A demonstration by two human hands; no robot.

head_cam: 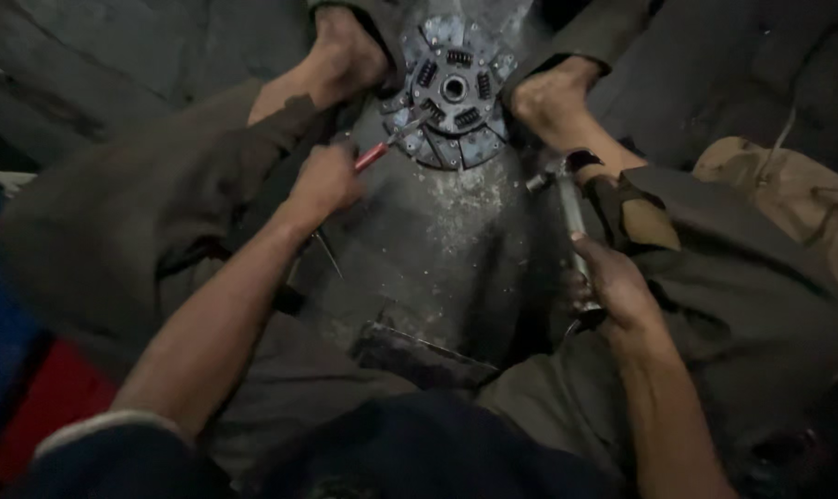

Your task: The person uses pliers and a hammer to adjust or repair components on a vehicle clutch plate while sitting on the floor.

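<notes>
Here, position as seen from my head camera:
Clutch disc [453, 91]: lies flat at the top centre of the dark work surface [456, 249]; its lower rim faces me, its upper rim reaches the frame edge.
My left hand [326, 180]: clenched around the red handle of a screwdriver [388, 145]; the tip rests on the disc's lower-left segment.
My right hand [617, 282]: gripping the lower end of a metal hammer [567, 208]; its head stands just right of the disc's lower rim, clear of it.
Other person's hands: one [345, 55] presses the disc's left edge, the other [553, 97] its right edge.
Open room: a debris-dusted strip of surface runs from the disc's lower rim toward me, between my forearms.
Obstruction: a dark metal bar [419, 356] lies across the near end of that strip.
</notes>
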